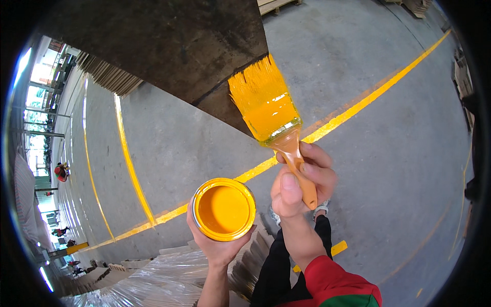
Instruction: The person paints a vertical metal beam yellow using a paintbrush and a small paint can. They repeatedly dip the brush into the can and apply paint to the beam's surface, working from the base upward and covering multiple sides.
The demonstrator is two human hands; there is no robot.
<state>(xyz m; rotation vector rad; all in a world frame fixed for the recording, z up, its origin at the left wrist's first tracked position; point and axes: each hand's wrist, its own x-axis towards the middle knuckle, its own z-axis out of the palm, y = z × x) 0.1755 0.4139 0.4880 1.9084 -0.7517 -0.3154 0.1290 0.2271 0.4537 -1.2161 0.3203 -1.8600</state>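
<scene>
My right hand (302, 179) grips a wide paintbrush (290, 146) by its orange-brown handle. Wet yellow paint coats its bristles and ferrule, and the bristles point up and a little left. They overlap the corner of a dark brown, stained board-like surface (194, 56); whether they touch it I cannot tell. In my left hand (220, 250) is an open round can (223, 209) of yellow paint, held from beneath and around its side. Paint covers the can's rim and inner wall. The can is to the left of the brush and lower in the picture.
A yellow line (358, 110) crosses the grey concrete floor (388, 169) under my hands. Plastic-wrapped stacked sheets (158, 276) lie at the lower left. Another stack of boards (107, 71) stands at the upper left. Far left, a person in red and green (61, 172) is near the windows.
</scene>
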